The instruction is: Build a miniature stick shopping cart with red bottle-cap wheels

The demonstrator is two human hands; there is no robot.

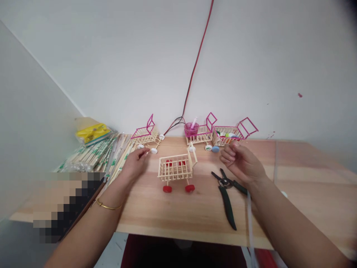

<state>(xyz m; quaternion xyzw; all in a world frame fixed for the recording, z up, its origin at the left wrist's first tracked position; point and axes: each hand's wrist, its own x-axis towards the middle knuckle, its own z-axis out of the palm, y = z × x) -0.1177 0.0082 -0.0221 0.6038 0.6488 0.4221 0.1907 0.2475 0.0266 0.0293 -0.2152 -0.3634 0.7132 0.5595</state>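
A small shopping cart (175, 176) made of pale wooden sticks, with red bottle-cap wheels, stands on the wooden table between my hands. My left hand (137, 162) is left of it, its fingers half bent and loosely apart, close to the white cap wheel of another stick cart (146, 136) with purple edges. To the right, my right hand (242, 162) is curled closed above the table, and the inside of its grip is hidden. Below it lie green-handled pruning shears (228, 203), blades pointing away and part of one handle behind my wrist.
Against the wall stand two more purple-edged carts; a purple cup (191, 129) appears at the middle cart (199, 139), and the right cart (227, 136) holds colourful items. Bundled sticks (96, 154) and a yellow bag (93, 132) lie left. A red-black cable (196, 61) hangs down the wall.
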